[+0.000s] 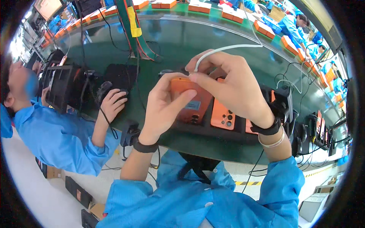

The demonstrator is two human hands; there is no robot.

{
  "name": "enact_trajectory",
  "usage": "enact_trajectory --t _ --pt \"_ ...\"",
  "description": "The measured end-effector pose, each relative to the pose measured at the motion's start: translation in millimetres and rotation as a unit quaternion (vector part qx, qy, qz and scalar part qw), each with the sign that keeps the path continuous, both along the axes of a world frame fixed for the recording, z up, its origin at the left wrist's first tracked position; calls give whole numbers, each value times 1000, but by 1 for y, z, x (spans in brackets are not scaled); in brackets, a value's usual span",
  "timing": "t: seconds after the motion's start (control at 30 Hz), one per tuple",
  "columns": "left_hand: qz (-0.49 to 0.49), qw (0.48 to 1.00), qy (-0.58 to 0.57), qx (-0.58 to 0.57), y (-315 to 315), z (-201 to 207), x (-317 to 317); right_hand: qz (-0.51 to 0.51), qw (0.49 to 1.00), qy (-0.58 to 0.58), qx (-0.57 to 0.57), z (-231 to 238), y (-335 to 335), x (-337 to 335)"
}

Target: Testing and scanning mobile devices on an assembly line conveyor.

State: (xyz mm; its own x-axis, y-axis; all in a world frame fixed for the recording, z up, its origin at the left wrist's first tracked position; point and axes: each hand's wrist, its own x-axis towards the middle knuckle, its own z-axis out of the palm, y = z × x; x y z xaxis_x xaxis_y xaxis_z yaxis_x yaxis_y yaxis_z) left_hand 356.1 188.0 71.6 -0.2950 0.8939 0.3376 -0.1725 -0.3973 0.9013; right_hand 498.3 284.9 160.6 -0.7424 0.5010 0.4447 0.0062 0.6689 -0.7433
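My left hand (pixel 164 106) holds an orange phone (pixel 192 104) upright above the dark green bench, its back with a small label facing me. My right hand (pixel 232 85) pinches the plug end of a white cable (pixel 228 48) at the phone's top edge. The cable arcs up and away to the right. Both wrists wear dark straps. Under my hands a second orange phone (pixel 222 114) lies face down in a black tray (pixel 213 131), camera lenses showing.
A co-worker in a blue coat sits at my left, one hand (pixel 112 102) on a black device. Black fixtures (pixel 62 85) and cables crowd the bench's left. Orange boxes (pixel 264 28) line the far conveyor. More phones and cables (pixel 319 121) stand at right.
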Motion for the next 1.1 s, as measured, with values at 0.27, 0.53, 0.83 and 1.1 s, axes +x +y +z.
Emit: enact_trajectory --t 0.27,0.53,0.83,1.1 --pt "90 985 -86 116 -15 8 -11 -37 994 -88 43 -52 58 -1" --pt "-79 949 -262 156 -56 21 43 -138 983 59 106 -70 63 -7" --pt "-8 980 -130 153 -72 -7 84 77 987 108 -91 -57 -70 84" --pt "81 991 -61 86 -88 -47 103 51 989 94 -106 -105 -79 104"
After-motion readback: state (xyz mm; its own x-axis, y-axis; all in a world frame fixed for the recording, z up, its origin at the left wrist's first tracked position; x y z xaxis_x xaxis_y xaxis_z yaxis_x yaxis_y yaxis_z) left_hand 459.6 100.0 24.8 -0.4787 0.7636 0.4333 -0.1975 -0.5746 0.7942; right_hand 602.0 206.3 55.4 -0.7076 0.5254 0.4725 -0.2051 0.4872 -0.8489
